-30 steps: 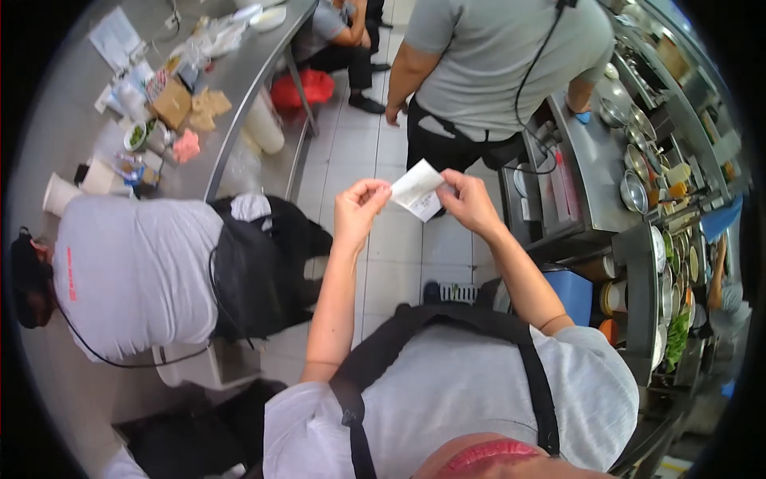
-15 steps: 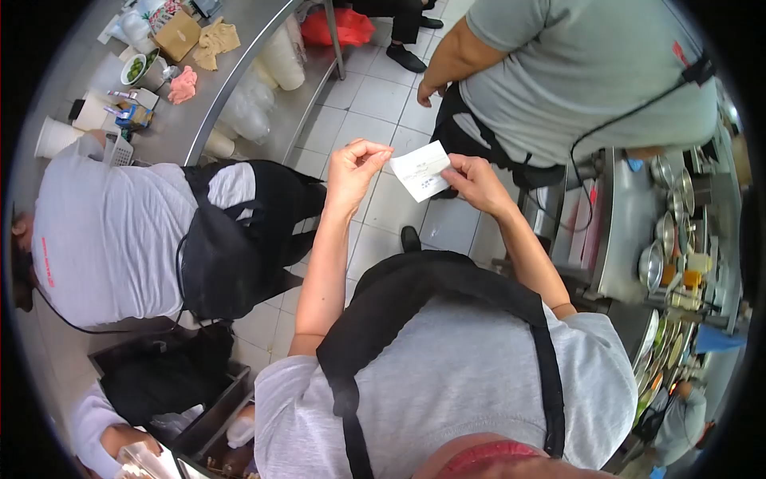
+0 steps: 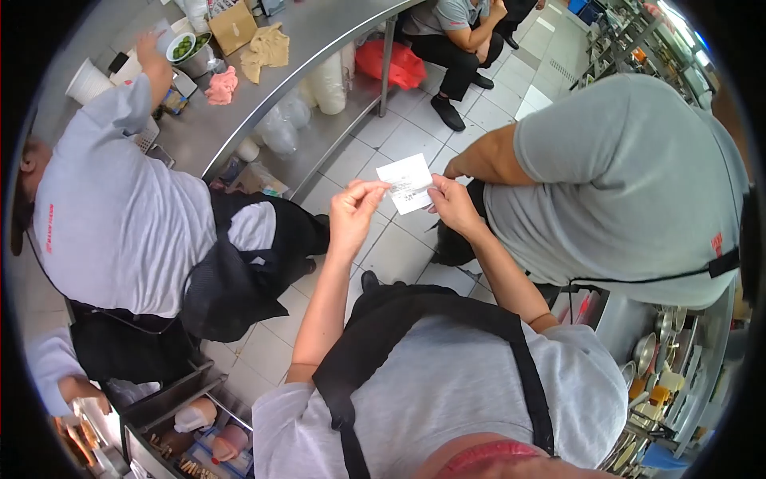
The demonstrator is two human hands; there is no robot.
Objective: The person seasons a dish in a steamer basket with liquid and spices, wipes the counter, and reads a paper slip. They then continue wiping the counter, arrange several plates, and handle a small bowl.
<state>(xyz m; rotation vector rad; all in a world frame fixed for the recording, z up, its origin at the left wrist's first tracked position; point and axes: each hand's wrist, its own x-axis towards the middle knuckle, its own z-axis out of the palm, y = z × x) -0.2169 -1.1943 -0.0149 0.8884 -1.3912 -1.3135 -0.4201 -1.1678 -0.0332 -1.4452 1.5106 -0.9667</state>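
A small white paper slip [image 3: 405,177] with a few lines of dark print is held up in front of my chest, above the tiled floor. My left hand [image 3: 353,214] pinches its left edge between thumb and forefinger. On the opposite edge, my right hand [image 3: 456,207] grips the slip with the thumb on top; its other fingers are partly hidden. The print is too small to read.
A co-worker [image 3: 120,215] on the left reaches over a steel counter [image 3: 239,88] with a tub of green limes [image 3: 190,48] and cloths. Another person [image 3: 614,184] stands close on my right. Someone sits [image 3: 451,40] farther ahead. Open drawers [image 3: 183,399] lie at lower left.
The slip has tilted, and my left fingers now sit midway along its left edge instead of at a corner. My view has turned right; the left co-worker's arm now stretches over the counter.
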